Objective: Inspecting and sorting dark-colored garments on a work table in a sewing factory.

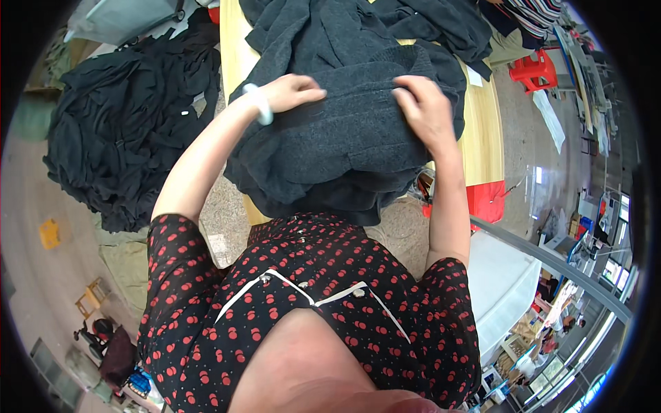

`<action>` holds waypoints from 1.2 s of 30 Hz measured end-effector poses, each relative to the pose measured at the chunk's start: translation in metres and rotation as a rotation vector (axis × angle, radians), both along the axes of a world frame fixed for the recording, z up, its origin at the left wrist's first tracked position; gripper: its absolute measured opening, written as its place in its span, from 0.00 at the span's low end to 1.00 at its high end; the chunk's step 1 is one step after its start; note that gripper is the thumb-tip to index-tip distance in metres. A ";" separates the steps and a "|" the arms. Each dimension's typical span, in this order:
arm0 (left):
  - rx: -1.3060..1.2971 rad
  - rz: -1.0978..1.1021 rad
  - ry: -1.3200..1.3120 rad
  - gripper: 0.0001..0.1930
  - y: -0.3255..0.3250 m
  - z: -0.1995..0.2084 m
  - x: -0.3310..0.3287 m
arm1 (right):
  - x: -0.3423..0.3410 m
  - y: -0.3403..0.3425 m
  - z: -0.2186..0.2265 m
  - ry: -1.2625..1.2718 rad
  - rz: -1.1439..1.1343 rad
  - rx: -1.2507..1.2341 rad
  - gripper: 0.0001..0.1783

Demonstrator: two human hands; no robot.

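Note:
A dark grey fleece-like garment lies bunched in front of me, its near part hanging over the table's near edge. A seam runs across it, and a ribbed band shows at its far right. My left hand, with a pale bracelet at the wrist, is over the left of the seam. Its thumb stretches to the right and its other fingers bend loosely. Over the right end of the seam is my right hand, thumb and forefinger apart. Neither hand visibly grips the cloth.
More dark garments cover the far part of the wooden table. A large heap of dark clothes lies to the left. At the right are a red stool, a metal rail and a white bin. Another person stands far right.

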State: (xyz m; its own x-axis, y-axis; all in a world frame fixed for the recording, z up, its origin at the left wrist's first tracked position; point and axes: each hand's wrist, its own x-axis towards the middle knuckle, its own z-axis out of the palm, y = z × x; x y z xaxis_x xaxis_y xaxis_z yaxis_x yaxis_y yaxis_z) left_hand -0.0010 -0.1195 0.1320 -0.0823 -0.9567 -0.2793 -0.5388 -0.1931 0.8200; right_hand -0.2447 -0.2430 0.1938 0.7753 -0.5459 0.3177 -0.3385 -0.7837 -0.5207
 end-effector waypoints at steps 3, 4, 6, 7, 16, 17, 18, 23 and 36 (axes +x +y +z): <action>-0.068 0.031 0.003 0.22 -0.039 -0.004 -0.028 | 0.010 0.002 -0.013 0.169 0.144 -0.101 0.15; -0.080 0.029 0.010 0.21 -0.048 -0.004 -0.036 | 0.010 0.006 -0.012 0.220 0.136 -0.137 0.15; -0.108 0.060 0.053 0.21 -0.061 -0.006 -0.049 | 0.007 0.009 -0.013 0.260 0.121 -0.204 0.15; -0.049 0.067 0.021 0.23 -0.065 -0.003 -0.054 | 0.006 0.009 -0.013 0.262 0.120 -0.203 0.15; -0.006 0.031 -0.046 0.24 -0.076 0.002 -0.067 | 0.000 0.016 -0.009 0.225 0.049 -0.274 0.06; -0.011 0.052 0.011 0.24 -0.076 0.001 -0.069 | 0.000 0.015 -0.013 0.223 0.045 -0.280 0.06; -0.017 0.071 0.068 0.23 -0.076 0.003 -0.072 | -0.001 0.014 -0.014 0.223 0.038 -0.286 0.06; 0.077 0.081 0.249 0.23 -0.071 -0.002 -0.067 | 0.001 0.020 -0.011 0.183 0.044 -0.274 0.05; -0.122 0.214 0.015 0.15 -0.072 0.003 -0.086 | 0.003 0.015 -0.025 0.191 0.003 -0.172 0.08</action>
